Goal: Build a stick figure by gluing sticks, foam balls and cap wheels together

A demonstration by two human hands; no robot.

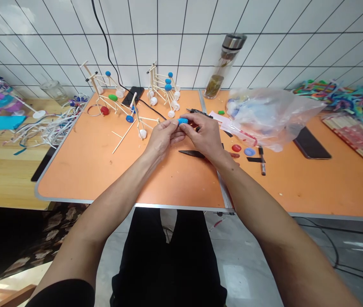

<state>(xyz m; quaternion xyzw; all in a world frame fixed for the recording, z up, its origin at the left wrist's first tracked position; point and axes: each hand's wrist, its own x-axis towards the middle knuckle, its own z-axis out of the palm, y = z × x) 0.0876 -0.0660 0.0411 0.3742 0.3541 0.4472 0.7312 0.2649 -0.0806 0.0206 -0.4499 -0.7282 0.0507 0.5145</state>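
Observation:
Over the middle of the orange table, both hands are closed on a small blue piece (182, 121), which looks like a bottle cap and is partly covered by fingers. My left hand (165, 135) pinches it from the left, and my right hand (204, 133) grips it from the right with thumb and fingers. Below my right hand lies a dark pointed tool (190, 153), its back end hidden by the wrist. Left of my hands, a small wooden-stick frame (138, 117) stands with a white cap (142, 134) attached.
Two larger stick frames with coloured caps (113, 97) (168, 87) stand near the tiled wall. A glass tea bottle (219, 70), plastic bag (264, 115), red cap (236, 148), light-blue cap (249, 152), marker (263, 164) and phone (312, 143) are to the right. Loose sticks (124, 136) lie left.

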